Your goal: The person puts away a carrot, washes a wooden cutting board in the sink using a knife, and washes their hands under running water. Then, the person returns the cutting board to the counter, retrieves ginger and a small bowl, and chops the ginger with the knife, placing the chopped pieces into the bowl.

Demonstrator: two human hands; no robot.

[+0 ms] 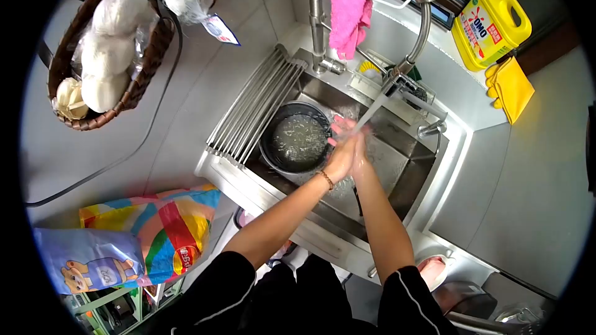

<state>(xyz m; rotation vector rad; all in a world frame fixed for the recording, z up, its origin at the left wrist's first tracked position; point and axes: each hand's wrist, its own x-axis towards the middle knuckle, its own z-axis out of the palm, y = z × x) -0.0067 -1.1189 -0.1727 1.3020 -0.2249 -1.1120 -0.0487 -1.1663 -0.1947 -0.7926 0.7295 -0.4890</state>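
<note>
My left hand (340,159), with a beaded bracelet (326,180) at the wrist, rests against my right hand (361,152). Both are wet and held under the water stream (370,113) from the faucet (392,85). Outstretched fingertips point to the upper left; splashing water blurs part of them, and the palms hide each other. No object shows between the hands. Just left of them, a dark round pot (268,149) holding cloudy, bubbly water sits in the steel sink (400,177).
A metal roll-up rack (254,104) covers the sink's left side. A pink cloth (349,15) hangs behind. At the back right are a yellow detergent jug (487,25) and yellow gloves (514,90). A woven basket (155,56) and colourful bags (177,229) lie left.
</note>
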